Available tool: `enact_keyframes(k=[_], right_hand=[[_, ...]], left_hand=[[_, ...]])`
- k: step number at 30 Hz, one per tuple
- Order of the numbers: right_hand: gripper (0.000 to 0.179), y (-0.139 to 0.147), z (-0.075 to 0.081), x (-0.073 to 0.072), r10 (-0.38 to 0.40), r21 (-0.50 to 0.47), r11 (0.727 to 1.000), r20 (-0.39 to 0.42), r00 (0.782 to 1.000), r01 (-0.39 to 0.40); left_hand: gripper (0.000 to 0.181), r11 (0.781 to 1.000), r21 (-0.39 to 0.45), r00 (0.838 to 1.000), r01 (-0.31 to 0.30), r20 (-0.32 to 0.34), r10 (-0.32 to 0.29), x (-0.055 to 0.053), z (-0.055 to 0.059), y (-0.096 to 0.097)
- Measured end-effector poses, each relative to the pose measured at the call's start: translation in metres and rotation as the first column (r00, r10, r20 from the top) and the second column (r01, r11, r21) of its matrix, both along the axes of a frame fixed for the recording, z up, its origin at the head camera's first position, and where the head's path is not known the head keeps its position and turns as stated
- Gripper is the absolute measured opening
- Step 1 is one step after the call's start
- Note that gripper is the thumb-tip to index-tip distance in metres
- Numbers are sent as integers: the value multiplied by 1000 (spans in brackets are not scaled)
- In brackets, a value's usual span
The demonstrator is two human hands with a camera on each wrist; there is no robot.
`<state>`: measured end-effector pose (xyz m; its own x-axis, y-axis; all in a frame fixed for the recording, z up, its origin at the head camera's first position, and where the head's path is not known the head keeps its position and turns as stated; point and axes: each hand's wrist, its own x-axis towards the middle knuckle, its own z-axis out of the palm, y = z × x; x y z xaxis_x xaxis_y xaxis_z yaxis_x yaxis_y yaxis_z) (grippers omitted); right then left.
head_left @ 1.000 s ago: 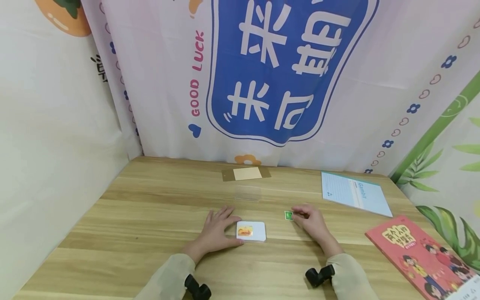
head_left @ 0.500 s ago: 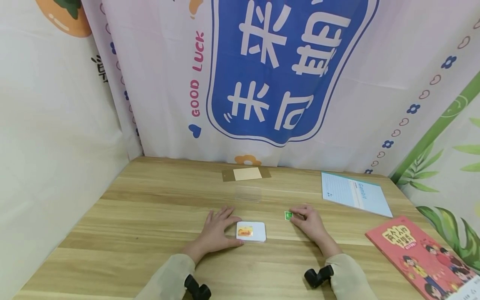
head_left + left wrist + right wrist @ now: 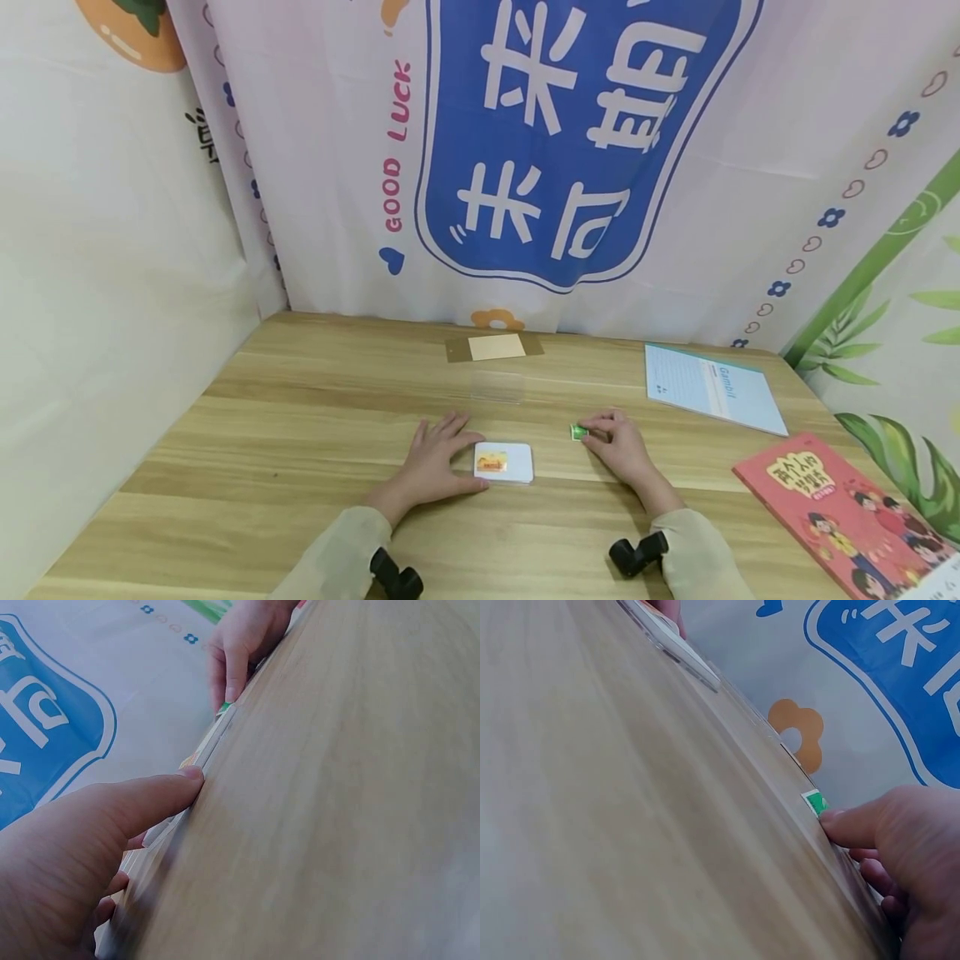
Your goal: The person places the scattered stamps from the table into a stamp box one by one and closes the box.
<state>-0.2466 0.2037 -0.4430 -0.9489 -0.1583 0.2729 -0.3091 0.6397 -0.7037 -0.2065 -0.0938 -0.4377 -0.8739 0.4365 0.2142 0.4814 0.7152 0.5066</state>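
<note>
Passable low across the table [image 3: 225, 467], between the white card stack [image 3: 521, 465] and the right hand [image 3: 621, 448] with its green sticker [image 3: 577, 432]. Free, too, left of the left hand [image 3: 437, 463]. Blocked beyond by the hanging curtain [image 3: 337, 208]; cluttered rightward with the flat red book [image 3: 843, 510] and blue notebook [image 3: 705, 385].

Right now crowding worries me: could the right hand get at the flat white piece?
Probably yes: the right hand pinches a green square, but nothing visible stands between it and the white piece, whose far end the left hand holds.
</note>
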Motion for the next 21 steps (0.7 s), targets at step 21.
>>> enact_keyframes(k=[21], right_hand=[[15, -1, 0, 2, 14, -91, 996, -39, 999, -17]], left_hand=[[61, 1000, -10, 1000, -4, -6, 3, 1, 2, 0]])
